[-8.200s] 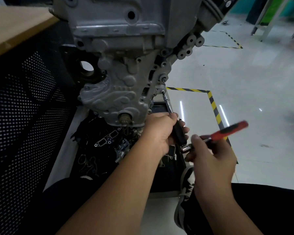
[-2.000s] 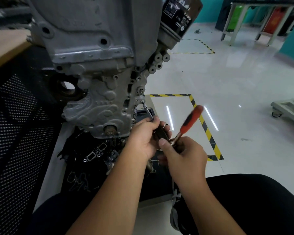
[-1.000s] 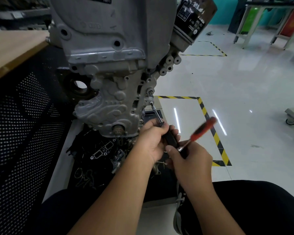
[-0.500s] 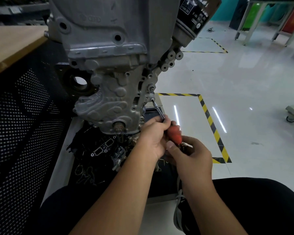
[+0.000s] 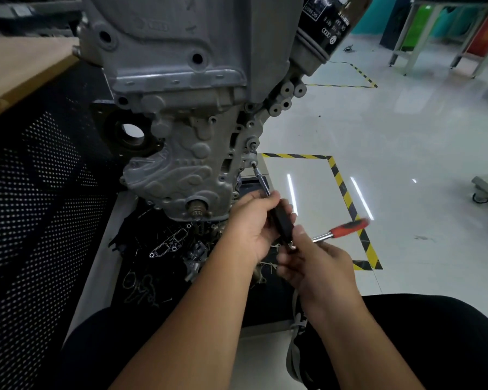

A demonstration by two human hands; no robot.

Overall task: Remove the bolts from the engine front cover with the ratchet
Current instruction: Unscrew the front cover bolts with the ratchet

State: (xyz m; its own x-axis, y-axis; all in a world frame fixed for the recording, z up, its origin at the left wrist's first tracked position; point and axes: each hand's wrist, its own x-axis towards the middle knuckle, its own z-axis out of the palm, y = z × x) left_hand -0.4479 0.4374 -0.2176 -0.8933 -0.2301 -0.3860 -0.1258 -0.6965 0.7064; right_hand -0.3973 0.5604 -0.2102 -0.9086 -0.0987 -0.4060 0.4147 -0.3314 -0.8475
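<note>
My left hand [image 5: 254,223] is closed around the black extension bar [image 5: 279,218], its tip seated on a bolt [image 5: 253,164] at the right edge of the engine front cover [image 5: 186,170]; my right hand [image 5: 313,263] is curled around the ratchet [image 5: 338,232] near its head, red handle pointing right; this bolt is not yet out, and I judge others along that edge remain.

left hand [image 5: 254,223] curls closed at 11 o'clock of the right hand [image 5: 316,266], also closed; forearms converge.
</note>
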